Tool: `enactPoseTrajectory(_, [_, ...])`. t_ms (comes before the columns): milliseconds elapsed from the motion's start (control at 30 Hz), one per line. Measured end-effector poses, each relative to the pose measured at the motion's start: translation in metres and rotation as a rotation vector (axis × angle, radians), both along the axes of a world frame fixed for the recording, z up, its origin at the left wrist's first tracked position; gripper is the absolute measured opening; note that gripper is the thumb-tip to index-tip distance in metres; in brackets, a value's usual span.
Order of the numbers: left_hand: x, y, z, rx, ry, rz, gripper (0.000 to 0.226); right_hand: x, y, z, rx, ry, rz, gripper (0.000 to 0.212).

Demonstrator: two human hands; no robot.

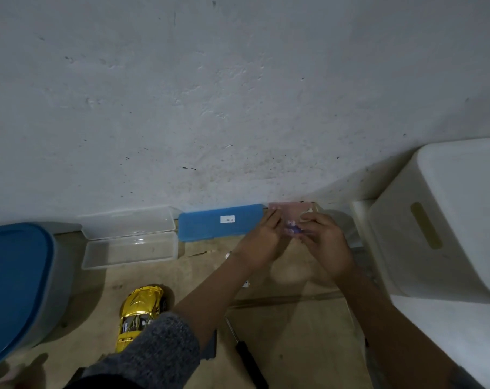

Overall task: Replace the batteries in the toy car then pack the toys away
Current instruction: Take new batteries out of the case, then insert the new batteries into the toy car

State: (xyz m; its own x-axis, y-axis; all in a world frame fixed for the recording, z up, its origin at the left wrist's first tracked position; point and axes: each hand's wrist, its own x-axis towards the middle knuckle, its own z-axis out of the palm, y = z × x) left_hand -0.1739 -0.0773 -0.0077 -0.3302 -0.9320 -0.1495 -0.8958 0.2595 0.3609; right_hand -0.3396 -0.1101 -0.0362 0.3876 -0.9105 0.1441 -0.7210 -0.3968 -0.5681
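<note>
A small purple object (293,230), blurred and too small to name with certainty, sits pinched between the two hands near the far edge of the work surface. The left hand (262,241) closes its fingertips on the object's left end, and the right hand (324,244) closes on it from the right, so both grips are pressed onto the same item with the thumbs nearly meeting. Just behind the grip lies a pale pink translucent case (291,210), partly hidden by the fingers.

Immediately left of the grip, a blue case (210,224) with a small white label lies flat against the base of the wall. Further left of that, a clear plastic case (131,237) stands open, its lid tipped back toward the wall.

The yellow toy car (141,313) rests well below and to the left of the grip, beside the left forearm, its rear partly covered by the grey knitted sleeve (157,352). A black-handled screwdriver (246,352) lies below the grip, between the two forearms, its thin shaft pointing up toward the hands.

To the right of the grip, close to the right forearm, stands a white storage bin (446,220) with a slot handle in its side. Far left of the grip is a container with a blue lid (13,282). The cardboard-coloured surface (294,332) carries everything, and a grey scuffed wall (210,94) rises behind.
</note>
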Motion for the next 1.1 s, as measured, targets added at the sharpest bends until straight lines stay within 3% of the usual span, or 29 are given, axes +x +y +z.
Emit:
enactPoseTrajectory(200, [-0.006,0.001,-0.005,0.084,-0.056,0.051,0.056,0.005,0.01,0.001,0.0,-0.045,0.004,0.023])
enactPoseTrajectory(400, [0.012,0.018,0.022,0.043,0.292,0.186,0.048,0.018,0.016,0.017,0.038,-0.032,-0.08,0.024])
enactPoseTrajectory(500, [0.04,0.056,0.026,-0.056,0.244,0.36,0.051,0.037,0.042,0.025,-0.058,-0.102,-0.202,0.025])
enactPoseTrajectory(600, [0.076,0.11,0.031,-0.085,0.246,0.573,0.054,0.062,0.079,0.021,0.003,-0.173,-0.152,0.02])
enactPoseTrajectory(767, [0.121,0.198,0.031,0.08,0.024,0.88,0.061,0.092,0.118,0.005,0.178,-0.136,-0.043,0.022])
enactPoseTrajectory(900, [0.125,0.242,0.024,0.213,-0.171,0.954,0.077,0.098,0.125,-0.004,0.245,-0.061,-0.033,0.022])
enactPoseTrajectory(1100, [0.12,0.235,0.014,0.289,-0.216,0.882,0.1,0.109,0.132,-0.004,0.262,-0.047,-0.103,0.015])
